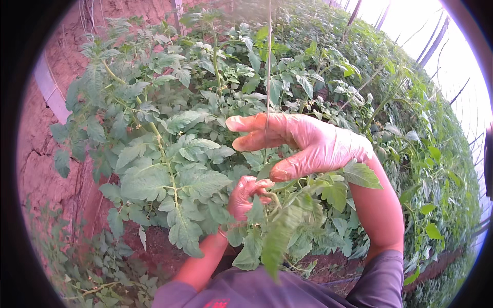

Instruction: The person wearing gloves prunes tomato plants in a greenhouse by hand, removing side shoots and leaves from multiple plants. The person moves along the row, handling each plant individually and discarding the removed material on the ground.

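Both my hands wear thin translucent gloves. My right hand [300, 144] is raised at the centre with its fingers apart, touching a vertical string [269, 69] that passes by its fingers. Below and left of it, my left hand [248, 194] has its fingers curled around the stem of a tomato plant [274, 198]; leaves partly cover that hand. The top of this plant bends over to the right, under my right hand, and its leaves hang before my chest. Another leafy tomato plant [161, 150] stands just left of my hands.
Dense tomato plants [423, 161] fill the right and the back. On the left are a cracked earthen wall [46, 184] and a pale post [52, 90]. Bright translucent sheeting [456, 50] with dark poles lies at the upper right. Bare soil [154, 246] shows below the leaves.
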The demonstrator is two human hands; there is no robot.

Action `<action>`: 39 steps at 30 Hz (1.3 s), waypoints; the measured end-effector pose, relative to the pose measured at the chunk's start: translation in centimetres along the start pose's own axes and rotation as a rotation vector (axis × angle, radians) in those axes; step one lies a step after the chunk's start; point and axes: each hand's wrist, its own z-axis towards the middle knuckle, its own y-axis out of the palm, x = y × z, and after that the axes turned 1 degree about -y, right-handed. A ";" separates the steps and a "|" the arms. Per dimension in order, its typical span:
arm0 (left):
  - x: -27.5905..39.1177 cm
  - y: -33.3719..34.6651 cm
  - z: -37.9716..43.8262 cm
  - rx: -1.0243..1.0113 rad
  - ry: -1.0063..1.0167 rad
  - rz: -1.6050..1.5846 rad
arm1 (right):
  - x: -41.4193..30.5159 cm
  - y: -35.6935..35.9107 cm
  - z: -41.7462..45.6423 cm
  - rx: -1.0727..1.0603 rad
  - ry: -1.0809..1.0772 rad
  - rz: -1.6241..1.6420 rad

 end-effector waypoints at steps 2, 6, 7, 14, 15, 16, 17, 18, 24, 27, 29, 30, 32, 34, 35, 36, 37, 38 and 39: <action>-0.3 -0.3 2.0 0.059 0.030 -0.064 | -1.9 -0.1 0.8 0.095 -0.093 -0.263; 1.4 1.6 5.4 0.149 0.073 -0.169 | -7.7 0.5 2.0 0.225 -0.126 -0.241; 1.5 1.5 6.0 0.172 0.150 0.141 | -8.7 0.9 2.3 0.240 -0.123 -0.155; 6.3 1.6 8.5 0.300 -0.042 0.504 | -6.2 3.3 2.1 0.536 -0.119 -0.278; 5.6 1.1 8.5 0.296 -0.046 0.433 | -4.8 2.5 1.5 0.558 -0.142 -0.256; 5.2 0.7 8.4 0.289 -0.052 0.368 | -3.6 1.7 0.9 0.582 -0.167 -0.232; 5.0 0.3 8.2 0.284 -0.057 0.303 | -2.5 0.9 0.6 0.600 -0.098 -0.236; 5.3 0.3 7.7 0.255 -0.091 0.231 | -1.4 0.1 0.1 0.623 -0.027 -0.239; 6.7 0.6 4.7 0.142 0.063 0.178 | 3.0 -2.7 -0.6 0.743 0.169 -0.109; 9.5 0.9 2.9 0.028 0.051 0.442 | 3.1 -2.3 0.0 0.869 0.206 0.002; 10.0 0.6 2.3 -0.065 0.059 0.668 | 3.0 -3.0 -0.3 0.713 0.149 0.091; 7.8 0.5 1.8 -0.020 -0.030 0.353 | 2.2 -2.4 0.0 0.676 0.122 0.091; 7.8 -0.1 1.7 -0.110 0.407 0.852 | 0.7 -1.8 0.1 0.658 0.075 0.077; 8.0 0.5 1.8 -0.141 0.715 1.101 | -0.4 -1.5 0.2 0.639 0.038 0.042; 8.3 1.0 1.8 -0.174 0.660 1.167 | -1.2 -1.3 0.2 0.619 0.056 -0.035; 10.0 2.3 1.9 -0.213 0.606 1.226 | -2.0 -1.2 0.0 0.605 0.080 -0.112; 11.2 3.0 1.9 -0.237 0.546 1.298 | -3.0 -0.8 0.1 0.574 0.096 -0.186; 10.8 3.3 2.2 -0.203 0.562 1.285 | -3.6 -0.1 -0.1 0.534 0.070 -0.141; 11.2 3.6 2.3 -0.194 0.529 1.301 | -4.5 0.6 -0.4 0.526 0.069 -0.183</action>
